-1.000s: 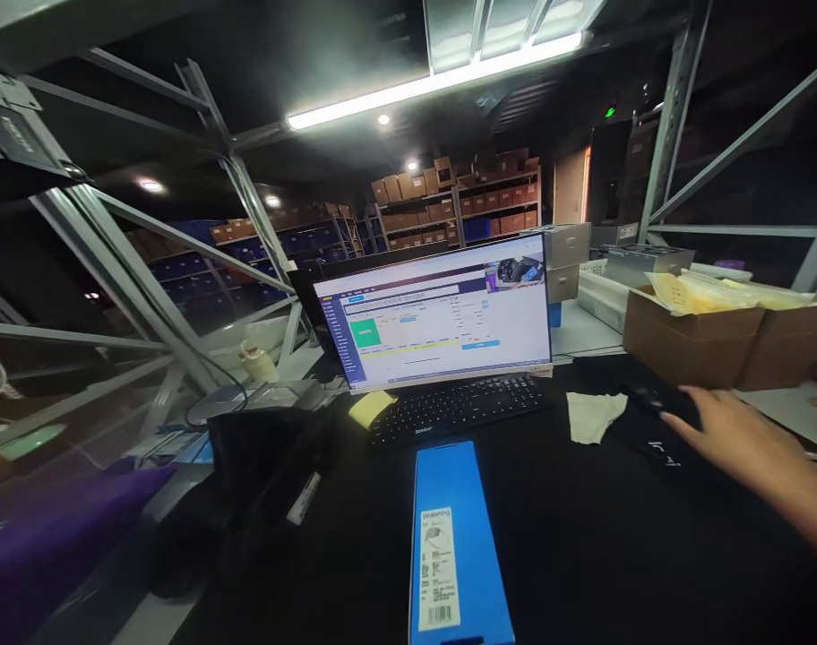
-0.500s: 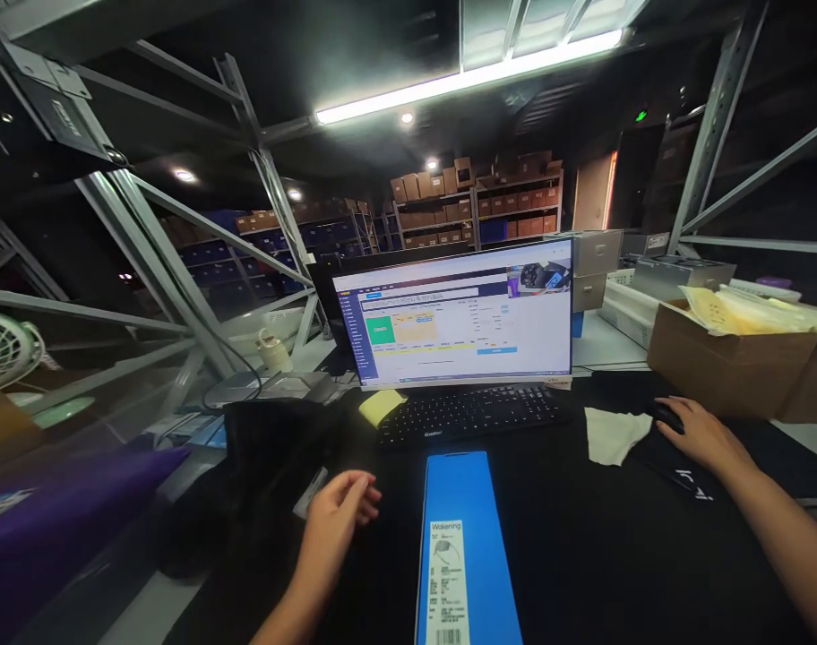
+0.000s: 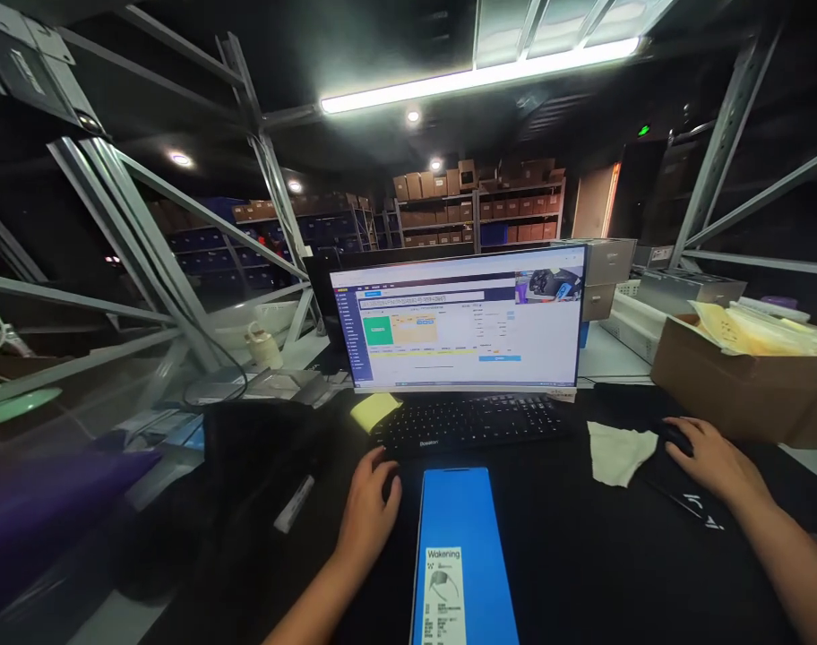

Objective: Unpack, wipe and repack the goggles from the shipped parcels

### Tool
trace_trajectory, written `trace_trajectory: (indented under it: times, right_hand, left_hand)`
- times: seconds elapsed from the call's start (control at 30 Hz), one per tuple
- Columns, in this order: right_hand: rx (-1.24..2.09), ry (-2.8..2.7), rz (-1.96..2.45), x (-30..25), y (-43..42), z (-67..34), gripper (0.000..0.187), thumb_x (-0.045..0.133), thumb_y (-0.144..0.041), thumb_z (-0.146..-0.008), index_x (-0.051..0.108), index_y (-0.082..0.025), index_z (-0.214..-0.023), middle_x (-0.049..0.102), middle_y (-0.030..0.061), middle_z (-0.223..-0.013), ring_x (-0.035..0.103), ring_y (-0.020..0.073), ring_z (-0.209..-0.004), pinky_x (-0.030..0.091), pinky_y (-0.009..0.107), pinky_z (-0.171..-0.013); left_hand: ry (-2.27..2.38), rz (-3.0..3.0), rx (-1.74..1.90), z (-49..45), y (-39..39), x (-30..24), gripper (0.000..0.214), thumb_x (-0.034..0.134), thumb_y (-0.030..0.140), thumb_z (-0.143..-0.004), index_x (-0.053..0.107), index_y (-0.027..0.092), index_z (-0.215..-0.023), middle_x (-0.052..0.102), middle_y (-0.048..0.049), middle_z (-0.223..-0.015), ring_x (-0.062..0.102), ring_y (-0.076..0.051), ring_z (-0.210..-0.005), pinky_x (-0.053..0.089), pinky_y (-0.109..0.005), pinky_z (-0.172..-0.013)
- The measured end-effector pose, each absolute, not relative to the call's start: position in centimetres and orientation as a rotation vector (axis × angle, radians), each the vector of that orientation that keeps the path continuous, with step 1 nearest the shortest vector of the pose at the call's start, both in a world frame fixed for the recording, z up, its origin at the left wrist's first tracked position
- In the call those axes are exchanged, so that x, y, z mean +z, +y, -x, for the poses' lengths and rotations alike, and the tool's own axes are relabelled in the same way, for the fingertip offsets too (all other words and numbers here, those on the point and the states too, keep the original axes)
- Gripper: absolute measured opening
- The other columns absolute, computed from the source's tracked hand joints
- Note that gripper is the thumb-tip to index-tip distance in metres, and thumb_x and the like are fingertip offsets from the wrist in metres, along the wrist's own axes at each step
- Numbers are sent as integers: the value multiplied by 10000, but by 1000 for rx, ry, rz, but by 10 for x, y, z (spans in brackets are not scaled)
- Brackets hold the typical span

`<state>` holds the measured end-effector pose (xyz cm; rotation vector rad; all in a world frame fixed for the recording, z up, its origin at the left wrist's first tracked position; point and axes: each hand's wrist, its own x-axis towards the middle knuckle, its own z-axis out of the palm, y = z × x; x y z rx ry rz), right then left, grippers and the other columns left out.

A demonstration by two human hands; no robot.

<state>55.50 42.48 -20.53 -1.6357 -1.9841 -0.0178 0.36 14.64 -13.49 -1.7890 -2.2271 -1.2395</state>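
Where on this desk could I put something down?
The black mat looks bare between the blue box and right forearm, nearer than the pale scrap. Crowded: around the left hand, among blue box, keyboard and white strip.

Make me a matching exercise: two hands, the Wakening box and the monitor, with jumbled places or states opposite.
1. Left hand
2. Right hand
3. Wakening box
4. Monitor

A. Lit up, behind the keyboard
B. On the computer mouse
C. Near the keyboard's front left corner
D. Blue, lying in front of the keyboard

Pairs: 1-C, 2-B, 3-D, 4-A
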Motion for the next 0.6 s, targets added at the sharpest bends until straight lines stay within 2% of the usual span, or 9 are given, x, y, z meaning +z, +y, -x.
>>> trace_trajectory:
  times: [0.13,0.27,0.4,0.6]
  right_hand:
    - [-33,-1995,1618,-205,420,-554,511,415,-454,-887,629,-147,-1235,546,175,-1274,572,338,-1207,422,395,-1011]
    - [-34,-1993,1592,-204,424,-554,532,397,-484,-850,617,-151,-1200,566,169,-1213,577,363,-1196,419,414,-1035]
    - [-51,-1982,1568,-202,428,-554,559,409,-518,-797,590,-152,-1180,590,175,-1145,584,399,-1181,436,451,-1040]
    - [30,-1857,1531,-199,428,-552,559,495,-548,-655,565,-200,-1087,618,176,-1085,596,437,-1165,434,530,-1062]
  left_hand:
    - [-2256,1716,-859,0,152,-132,449,400,377,-976,668,128,-1235,399,-194,-1504,404,-350,-1404,379,-527,-1146]
    - [-2314,1646,-757,0,169,-122,468,406,399,-991,628,172,-1335,339,-177,-1561,330,-385,-1443,333,-545,-1163]
    - [-2378,1576,-710,8,201,-111,462,466,424,-972,632,199,-1340,345,-180,-1574,308,-426,-1447,287,-569,-1165]
    - [-2524,1478,-692,21,238,-108,561,503,531,-937,655,133,-1302,329,-283,-1560,299,-509,-1429,265,-658,-1116]
